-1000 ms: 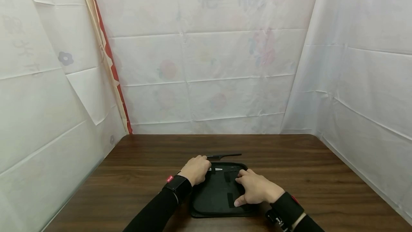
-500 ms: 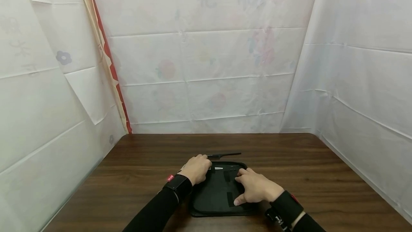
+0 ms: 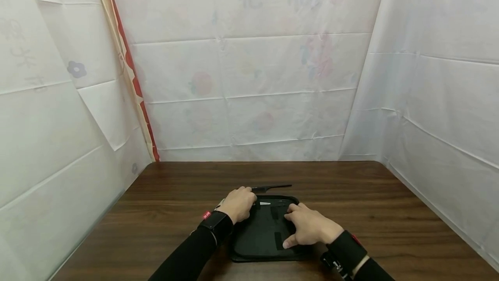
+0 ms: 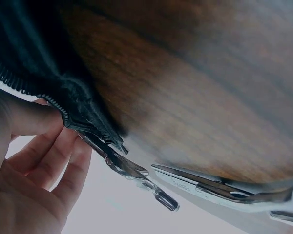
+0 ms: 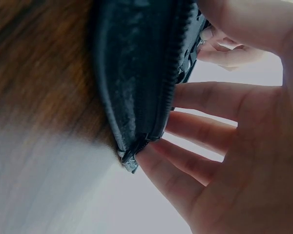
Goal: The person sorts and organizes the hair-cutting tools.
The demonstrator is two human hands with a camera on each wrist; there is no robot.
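Observation:
A black zippered case point(image 3: 261, 231) lies on the table, its upper face showing dark patches and a small white pointed piece point(image 3: 265, 203) near the far edge. My left hand point(image 3: 238, 205) grips its far left corner. In the left wrist view, that hand's fingers point(image 4: 63, 161) pinch the toothed zipper edge point(image 4: 44, 97), where a shiny metal piece point(image 4: 132, 170) hangs out. My right hand point(image 3: 309, 227) holds the right side, thumb on top. The right wrist view shows fairly straight fingers point(image 5: 205, 102) against the zipper edge.
A black tool with a thin tail point(image 3: 270, 188), perhaps a comb, lies behind the case. Metal scissors point(image 4: 219, 190) lie near the left hand in the left wrist view. White cloth sheets point(image 3: 249, 77) stand around the brown wooden table point(image 3: 167, 211).

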